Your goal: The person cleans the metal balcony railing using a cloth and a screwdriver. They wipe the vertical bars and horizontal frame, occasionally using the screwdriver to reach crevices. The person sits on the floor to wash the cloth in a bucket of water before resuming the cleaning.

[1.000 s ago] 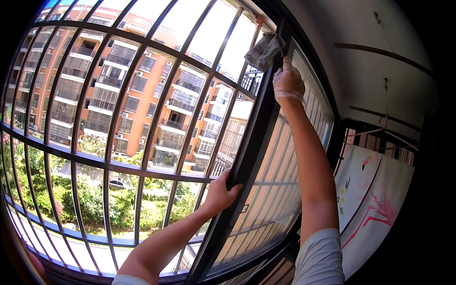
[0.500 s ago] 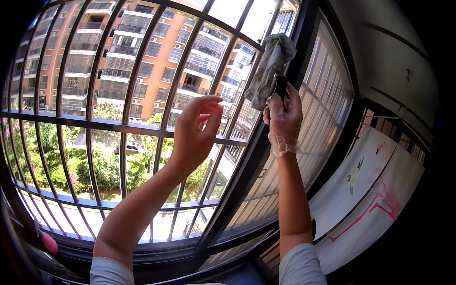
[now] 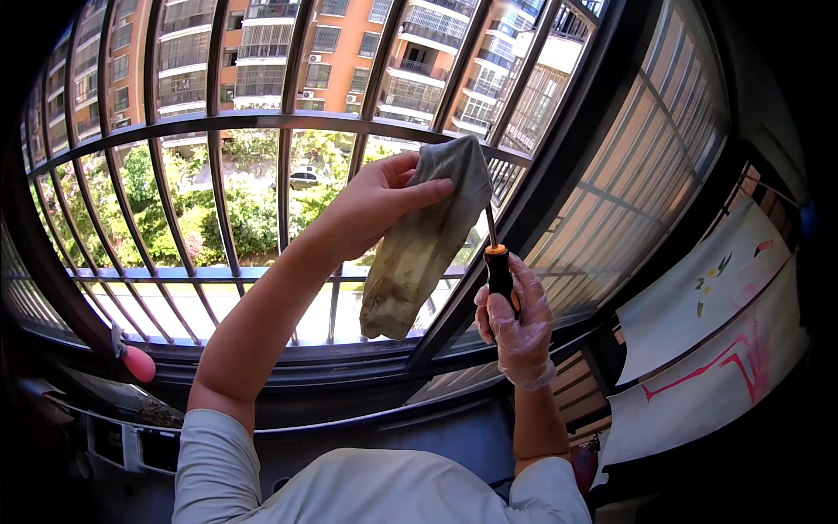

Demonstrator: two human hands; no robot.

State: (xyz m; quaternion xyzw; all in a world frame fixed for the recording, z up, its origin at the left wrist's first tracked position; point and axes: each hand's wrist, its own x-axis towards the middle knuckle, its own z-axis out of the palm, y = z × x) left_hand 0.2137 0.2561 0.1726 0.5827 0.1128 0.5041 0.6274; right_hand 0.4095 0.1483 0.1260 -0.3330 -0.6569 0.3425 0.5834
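Observation:
A damp-looking grey cloth (image 3: pixel 428 244) with brownish smudges hangs in front of the barred window. My left hand (image 3: pixel 397 196), bare, pinches its upper part between thumb and fingers. In a clear plastic glove, my right hand (image 3: pixel 517 319) grips a screwdriver (image 3: pixel 499 272) by its black and orange handle. The metal shaft points up, and its upper end is hidden at the right edge of the cloth.
Dark metal bars (image 3: pixel 288 118) cross the window. A sliding pane frame (image 3: pixel 559 166) stands to the right. Light curtains with pink flamingos (image 3: pixel 698 375) hang at the far right. A pink object (image 3: pixel 138 362) is at the lower left.
Both hands and the cloth have come down and nearer. My left hand, empty before, now holds the cloth, which hangs more spread out. The view has tilted downward.

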